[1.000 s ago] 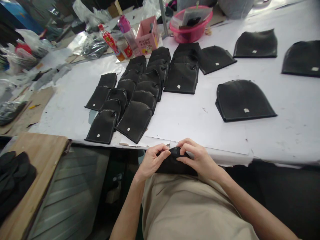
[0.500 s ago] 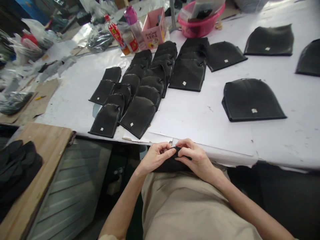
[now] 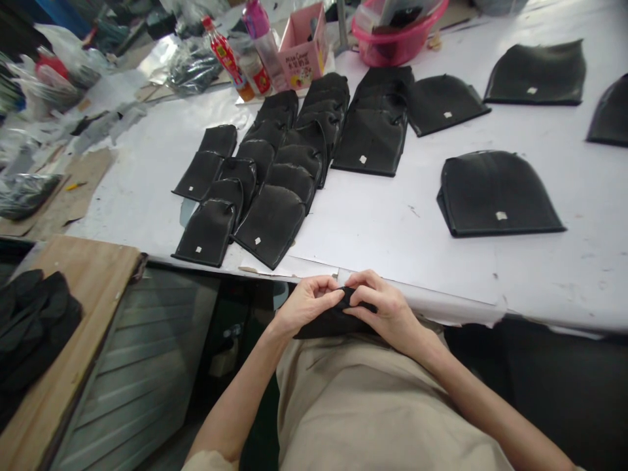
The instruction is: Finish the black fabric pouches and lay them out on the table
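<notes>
A piece of black fabric lies against my lap, just below the table's front edge. My left hand pinches its upper edge between thumb and fingers. Close beside it, my right hand pinches the same edge with bent fingers. The fingers cover the spot where the two grips nearly meet, and the far side of the piece is hidden. On the table in front, the nearest flat black pieces overlap in rows, some with a small white tag. A single rounded black piece lies to the right.
Along the back of the white table stand a red-labelled bottle, a pink box and a pink basin. At the left, dark cloth rests on a wooden board. Plastic bags lie at the back left.
The view has shifted slightly. Both hands keep their pinch on the black fabric in nearly the same place, and the pieces on the table lie as before.
</notes>
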Tool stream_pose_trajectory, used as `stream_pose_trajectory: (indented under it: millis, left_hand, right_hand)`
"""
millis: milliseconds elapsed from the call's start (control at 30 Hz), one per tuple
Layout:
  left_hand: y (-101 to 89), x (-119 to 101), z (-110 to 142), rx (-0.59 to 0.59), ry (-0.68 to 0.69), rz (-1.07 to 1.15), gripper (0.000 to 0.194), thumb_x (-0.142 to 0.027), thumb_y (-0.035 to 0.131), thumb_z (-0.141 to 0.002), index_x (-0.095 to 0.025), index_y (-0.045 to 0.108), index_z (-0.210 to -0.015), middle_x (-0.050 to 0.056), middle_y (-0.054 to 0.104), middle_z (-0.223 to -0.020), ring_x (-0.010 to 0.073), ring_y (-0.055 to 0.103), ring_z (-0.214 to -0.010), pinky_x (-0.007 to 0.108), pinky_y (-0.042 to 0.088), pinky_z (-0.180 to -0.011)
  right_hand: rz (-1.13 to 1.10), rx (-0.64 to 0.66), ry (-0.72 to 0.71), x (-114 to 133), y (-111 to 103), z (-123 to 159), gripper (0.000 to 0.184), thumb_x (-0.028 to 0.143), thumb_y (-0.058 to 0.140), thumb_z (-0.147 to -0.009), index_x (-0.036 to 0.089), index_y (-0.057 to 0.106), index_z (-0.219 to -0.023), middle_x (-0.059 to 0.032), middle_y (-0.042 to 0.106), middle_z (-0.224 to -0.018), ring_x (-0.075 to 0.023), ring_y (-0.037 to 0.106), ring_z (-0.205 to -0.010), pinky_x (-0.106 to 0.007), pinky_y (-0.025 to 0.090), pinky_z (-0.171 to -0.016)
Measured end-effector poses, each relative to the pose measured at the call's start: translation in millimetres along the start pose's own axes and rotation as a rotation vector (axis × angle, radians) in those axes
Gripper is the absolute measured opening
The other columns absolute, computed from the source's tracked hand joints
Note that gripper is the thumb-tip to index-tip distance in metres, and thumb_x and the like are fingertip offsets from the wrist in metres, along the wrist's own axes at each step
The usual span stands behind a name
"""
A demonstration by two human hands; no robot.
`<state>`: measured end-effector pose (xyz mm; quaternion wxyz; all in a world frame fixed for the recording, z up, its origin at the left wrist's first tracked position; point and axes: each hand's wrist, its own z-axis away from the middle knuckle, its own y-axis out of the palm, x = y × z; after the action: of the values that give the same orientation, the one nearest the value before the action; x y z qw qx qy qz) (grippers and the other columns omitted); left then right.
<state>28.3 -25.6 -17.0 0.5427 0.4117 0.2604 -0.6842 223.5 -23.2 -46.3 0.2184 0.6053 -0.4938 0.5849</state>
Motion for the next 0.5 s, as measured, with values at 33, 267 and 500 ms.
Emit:
stream_pose_trajectory:
  millis: [33, 267, 500]
  left_hand:
    - [0.3, 0, 0, -0.002, 0.003, -0.007, 0.031, -0.041, 0.072, -0.077, -0.013, 0.059, -0.076, -0.003, 0.053, -0.067, 0.0073, 0.045, -0.059, 0.019, 0.035, -0.057]
    - [0.7, 4, -3, -0.002, 0.017, -0.08, 0.029, -0.04, 0.07, -0.078, -0.013, 0.059, -0.077, -0.003, 0.049, -0.065, 0.0067, 0.041, -0.058, 0.019, 0.03, -0.055]
    - [6.5, 3, -2, -0.006, 0.019, -0.089, 0.025, -0.035, 0.07, -0.076, -0.012, 0.058, -0.076, -0.006, 0.044, -0.058, 0.0048, 0.034, -0.052, 0.018, 0.025, -0.05]
  right_hand:
    - [-0.015, 0.001, 0.019, 1, -1, 0, 0.013, 0.015, 0.067, -0.084, 0.021, 0.059, -0.077, -0.0062, 0.058, -0.105, -0.0193, 0.06, -0.097, -0.033, 0.05, -0.085]
    - [-0.246, 0.072, 0.182, 4, -12, -5, 0.014, 0.024, 0.073, -0.081, 0.02, 0.06, -0.077, -0.0058, 0.063, -0.104, -0.0198, 0.06, -0.097, -0.034, 0.048, -0.088]
    - [-0.544, 0.089, 0.507, 0, -13, -14, 0.025, 0.035, 0.072, -0.078, 0.017, 0.056, -0.086, 0.0021, 0.059, -0.073, -0.0097, 0.054, -0.062, -0.022, 0.043, -0.056]
